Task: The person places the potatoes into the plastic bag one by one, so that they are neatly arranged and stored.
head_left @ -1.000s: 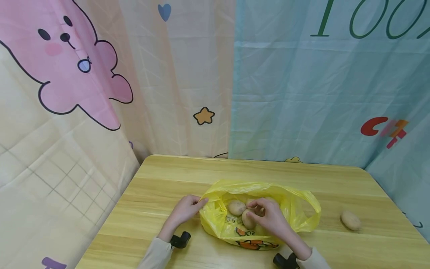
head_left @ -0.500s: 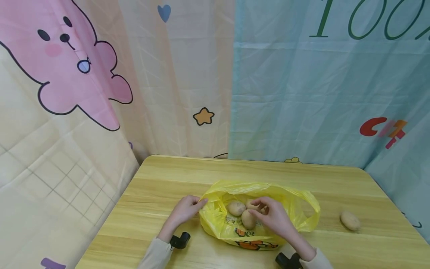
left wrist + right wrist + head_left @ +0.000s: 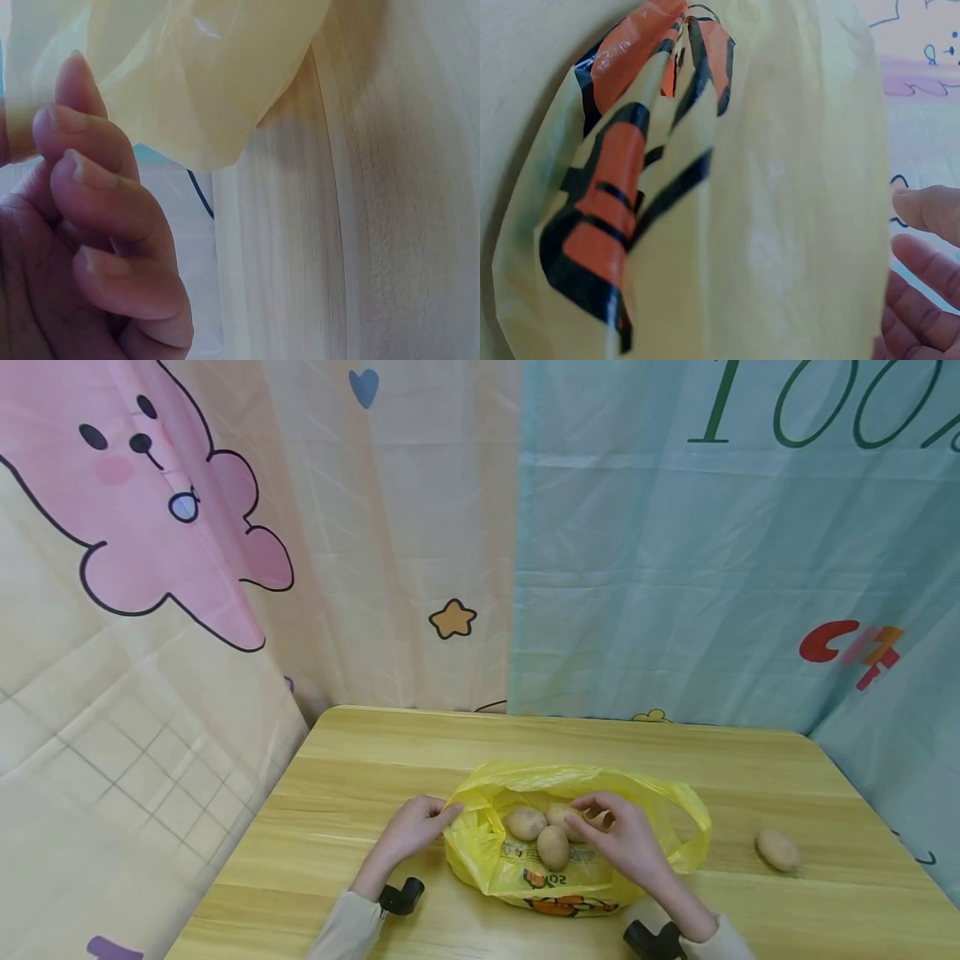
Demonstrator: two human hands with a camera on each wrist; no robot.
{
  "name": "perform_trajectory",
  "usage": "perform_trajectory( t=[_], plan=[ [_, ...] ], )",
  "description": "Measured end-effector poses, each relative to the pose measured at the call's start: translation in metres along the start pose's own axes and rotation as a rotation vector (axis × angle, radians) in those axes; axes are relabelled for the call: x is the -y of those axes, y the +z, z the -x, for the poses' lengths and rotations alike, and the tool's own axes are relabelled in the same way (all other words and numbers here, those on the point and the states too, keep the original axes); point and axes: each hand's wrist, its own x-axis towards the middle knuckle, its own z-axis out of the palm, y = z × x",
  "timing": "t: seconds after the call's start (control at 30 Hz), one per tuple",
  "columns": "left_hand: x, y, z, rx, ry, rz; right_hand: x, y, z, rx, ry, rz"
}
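Observation:
A yellow plastic bag [image 3: 480, 868] lies on the table with its mouth open upward. Several tan potatoes are inside, among them a left potato [image 3: 526, 823] and a front potato [image 3: 553, 848]. My left hand [image 3: 412, 831] pinches the bag's rim at its left side; in the left wrist view its other fingers [image 3: 112, 210] are curled below the film. My right hand [image 3: 626, 843] reaches over the bag's mouth, thumb and fingers apart, close above a rear potato [image 3: 558, 815] that it partly covers. Whether it touches that potato is hidden.
One more potato [image 3: 778, 850] lies on the wooden table [image 3: 360, 743], right of the bag. The bag's loop handle [image 3: 693, 814] sticks out to the right. Printed curtains [image 3: 637, 568] hang behind the table.
My right hand has let go of the front potato and shifted right and slightly up, uncovering more of the potatoes. My left hand stays at the bag's rim.

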Motion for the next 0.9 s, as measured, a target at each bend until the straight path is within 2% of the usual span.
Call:
perform_trajectory(
  t=[0.23, 0.57, 0.9],
  plan=[
    [0.000, 0.000, 0.000, -0.003, 0.000, -0.005, 0.001, -0.008, 0.001, -0.070, -0.075, 0.031],
    [-0.001, 0.001, 0.000, -0.003, -0.004, -0.005, 0.002, -0.020, 0.000, -0.139, -0.133, 0.036],
    [-0.001, 0.001, 0.000, -0.001, 0.000, -0.006, 0.001, -0.030, 0.001, -0.203, -0.127, 0.117]
  ],
)
